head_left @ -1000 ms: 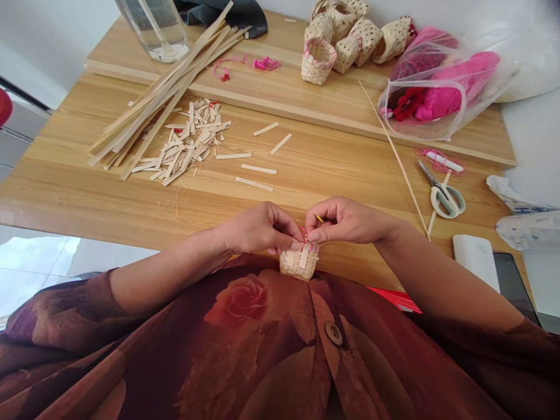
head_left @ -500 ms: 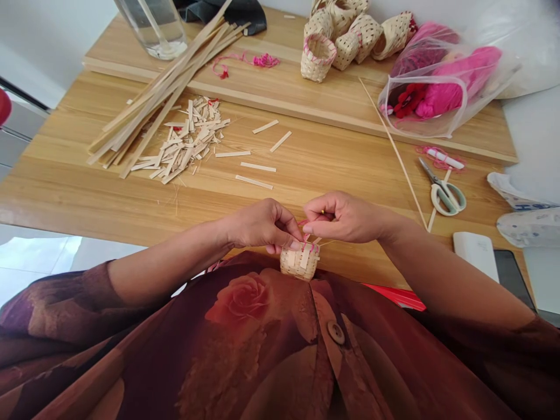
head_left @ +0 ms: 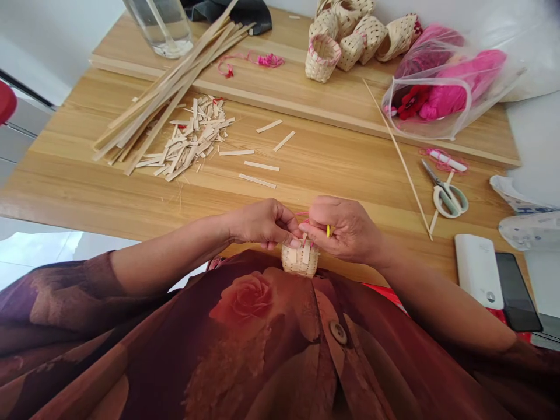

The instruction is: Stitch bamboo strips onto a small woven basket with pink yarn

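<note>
A small woven bamboo basket with pale strips and pink thread at its rim sits just above my lap, against my patterned shirt. My left hand pinches the basket's top edge between finger and thumb. My right hand is curled beside the rim, holding a thin yellow-ended pin or needle. A pink thread runs from the rim up between my hands. The basket's upper edge is partly hidden by my fingers.
On the wooden table lie long bamboo strips, a pile of cut pieces and woven baskets. Scissors, a plastic bag of pink material, a white power bank and a phone are at right.
My right hand has turned and dropped closer to the basket's right side, and the yellow end has moved down with it. The view has shifted slightly, showing more of the phone.
</note>
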`<state>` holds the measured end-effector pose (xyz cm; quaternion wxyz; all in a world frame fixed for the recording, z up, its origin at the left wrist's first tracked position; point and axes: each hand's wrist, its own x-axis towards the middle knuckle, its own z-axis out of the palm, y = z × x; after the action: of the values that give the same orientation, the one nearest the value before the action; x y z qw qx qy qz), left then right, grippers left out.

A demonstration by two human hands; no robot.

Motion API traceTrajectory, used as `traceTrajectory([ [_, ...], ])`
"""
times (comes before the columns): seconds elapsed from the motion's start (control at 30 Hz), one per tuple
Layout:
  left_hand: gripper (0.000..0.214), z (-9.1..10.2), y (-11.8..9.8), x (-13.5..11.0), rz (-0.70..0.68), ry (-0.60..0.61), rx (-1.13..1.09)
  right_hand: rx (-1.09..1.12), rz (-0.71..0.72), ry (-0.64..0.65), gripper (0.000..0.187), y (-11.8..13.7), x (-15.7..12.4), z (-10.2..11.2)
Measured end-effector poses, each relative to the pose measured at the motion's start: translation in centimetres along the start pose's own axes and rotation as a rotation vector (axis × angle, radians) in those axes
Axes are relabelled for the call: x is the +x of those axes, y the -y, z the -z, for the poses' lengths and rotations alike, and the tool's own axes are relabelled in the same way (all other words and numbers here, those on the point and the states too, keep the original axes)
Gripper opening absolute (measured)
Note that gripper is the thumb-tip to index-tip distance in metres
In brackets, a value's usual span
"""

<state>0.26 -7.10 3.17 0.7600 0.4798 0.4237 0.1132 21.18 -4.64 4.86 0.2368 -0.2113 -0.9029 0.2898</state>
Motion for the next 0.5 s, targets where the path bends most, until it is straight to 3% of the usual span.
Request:
traceTrajectory([
  [0.33, 0.021, 0.2, 1.0, 0.4, -0.077, -0.009, -0.044, 0.417, -0.333, 0.002, 0.038, 0.7, -0.8, -0.8],
  [0.5, 0.023, 0.2, 1.2, 0.3, -0.035, -0.001, -0.074, 0.516, -0.443, -0.043, 0.037, 0.3, -1.1, -1.6],
])
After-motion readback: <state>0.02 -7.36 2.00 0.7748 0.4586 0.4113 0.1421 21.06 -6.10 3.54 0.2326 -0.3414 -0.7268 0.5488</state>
